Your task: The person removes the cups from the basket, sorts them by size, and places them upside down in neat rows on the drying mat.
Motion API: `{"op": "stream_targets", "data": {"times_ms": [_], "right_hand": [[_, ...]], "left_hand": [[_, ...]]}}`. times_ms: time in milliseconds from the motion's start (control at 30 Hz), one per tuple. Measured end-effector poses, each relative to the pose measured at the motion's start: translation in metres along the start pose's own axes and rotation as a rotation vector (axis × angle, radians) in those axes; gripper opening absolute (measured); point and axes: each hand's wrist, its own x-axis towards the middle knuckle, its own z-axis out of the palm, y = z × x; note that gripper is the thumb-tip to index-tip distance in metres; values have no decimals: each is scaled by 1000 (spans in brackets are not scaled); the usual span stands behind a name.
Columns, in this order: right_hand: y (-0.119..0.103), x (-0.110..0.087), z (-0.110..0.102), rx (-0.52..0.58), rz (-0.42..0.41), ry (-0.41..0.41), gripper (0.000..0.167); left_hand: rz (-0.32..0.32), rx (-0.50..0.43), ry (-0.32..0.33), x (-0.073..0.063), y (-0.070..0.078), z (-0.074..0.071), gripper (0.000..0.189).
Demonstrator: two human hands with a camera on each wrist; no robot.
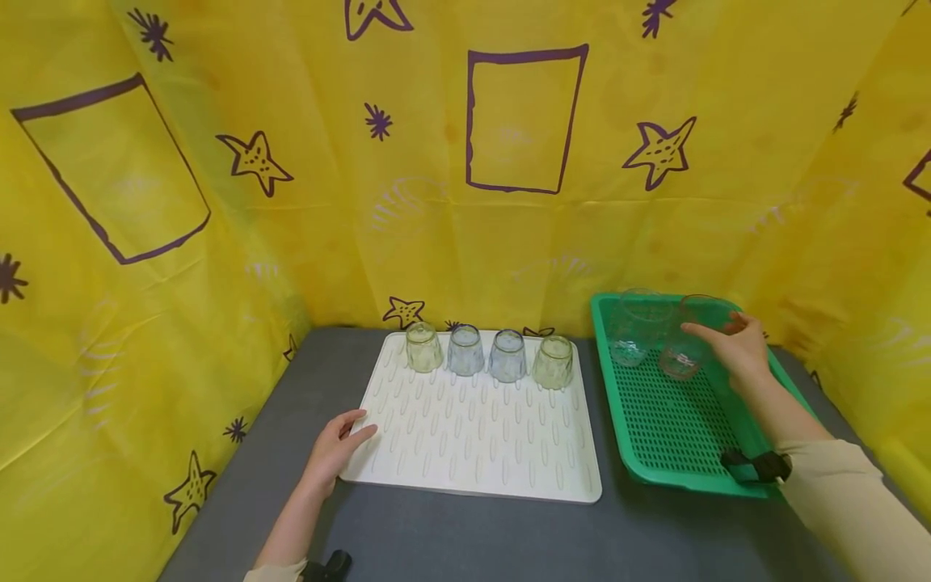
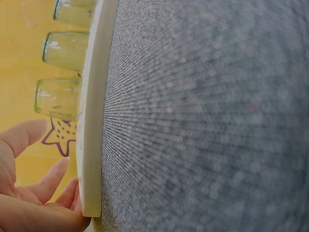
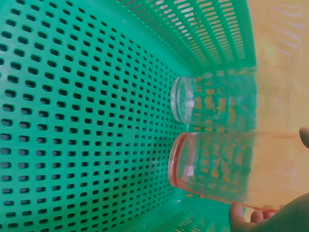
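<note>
My right hand [image 1: 738, 347] reaches into the green basket [image 1: 625, 436] and holds a tall pink-tinted glass [image 1: 680, 364] near its rim. In the right wrist view, fingers and thumb lie on either side of this pink glass [image 3: 212, 166], whose base is at the basket floor. A clear tall glass [image 3: 217, 99] stands right beside it. My left hand [image 1: 334, 449] is at the left edge of a white draining board [image 1: 473, 444], fingers loosely bent. In the left wrist view, the lower fingers of that hand [image 2: 34, 193] touch the board's rim [image 2: 91, 145].
Along the board's back edge, several short glasses stand upside down: a yellow-green one [image 1: 423, 347], a bluish one [image 1: 465, 352], another bluish one [image 1: 507, 357] and a yellow-green one [image 1: 553, 364]. A yellow patterned cloth [image 1: 327, 226] surrounds the dark grey table [image 1: 436, 533].
</note>
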Motion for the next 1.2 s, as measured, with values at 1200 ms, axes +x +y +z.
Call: {"op": "stream_targets", "data": {"times_ms": [1200], "right_hand": [[-19,-62,-2,3,-144,-110,100]], "left_hand": [[7,1,-11,0,-1,1,58]]}}
